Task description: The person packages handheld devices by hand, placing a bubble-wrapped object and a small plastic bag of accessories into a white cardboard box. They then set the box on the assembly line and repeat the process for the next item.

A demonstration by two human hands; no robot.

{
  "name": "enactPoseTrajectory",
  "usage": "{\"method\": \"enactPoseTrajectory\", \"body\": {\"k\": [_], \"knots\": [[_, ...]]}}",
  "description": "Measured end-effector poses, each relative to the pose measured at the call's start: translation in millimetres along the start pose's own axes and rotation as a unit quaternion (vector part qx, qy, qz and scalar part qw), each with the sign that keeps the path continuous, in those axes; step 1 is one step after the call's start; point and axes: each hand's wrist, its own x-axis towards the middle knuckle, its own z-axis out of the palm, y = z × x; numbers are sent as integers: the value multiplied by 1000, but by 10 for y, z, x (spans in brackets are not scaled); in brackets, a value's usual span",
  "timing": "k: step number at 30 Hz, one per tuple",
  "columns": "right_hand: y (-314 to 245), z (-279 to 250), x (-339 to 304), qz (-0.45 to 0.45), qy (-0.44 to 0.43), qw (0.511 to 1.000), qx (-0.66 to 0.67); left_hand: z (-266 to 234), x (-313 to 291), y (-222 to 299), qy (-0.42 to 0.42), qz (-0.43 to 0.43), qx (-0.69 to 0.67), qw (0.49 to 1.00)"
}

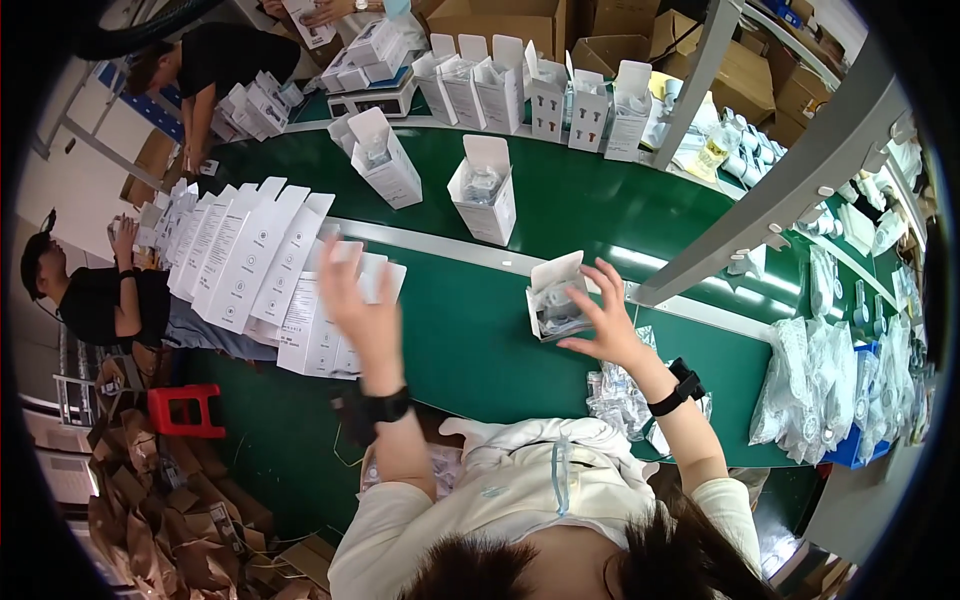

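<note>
Left hand [362,305]: fingers spread, holding nothing visible, blurred, beside the row of white cartons [255,255] at the counter's [465,335] left end. Right hand [610,322]: fingers and thumb apart at right side of open box [556,270]; can't tell if touching. Box sits near counter's far edge, bagged parts [562,312] inside.

the open box [556,269] right of centre looks like smooth, matt white card. beneath it, the green worktop [460,335] is smooth and glossy. crinkled, shiny clear plastic forms the bags [800,385] at right; the red stool [187,396] at lower left looks like plastic, the shirt [385,530] at bottom soft matt cloth.
</note>
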Motion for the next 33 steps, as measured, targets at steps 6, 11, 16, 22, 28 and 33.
{"method": "enactPoseTrajectory", "body": {"k": [6,11,16,22,28,33], "knots": [[245,654,-248,206,2,915,346,-1080,958,-977,-92,-100,583,801],[377,674,91,294,119,789,527,-1228,820,-979,-245,-124,493,826],[1283,924,471,341,303,800,389,-742,31,364,-303,8,328,895],[1512,1009,539,368,306,856,194,367,-982,772,-497,-40,147,854],[439,79,-262,363,-318,845,229,657,-1259,658,-664,-150,59,730],[1696,-440,-1460,571,-55,815,-81,984,-1099,269,-555,-185,-99,805]]}}
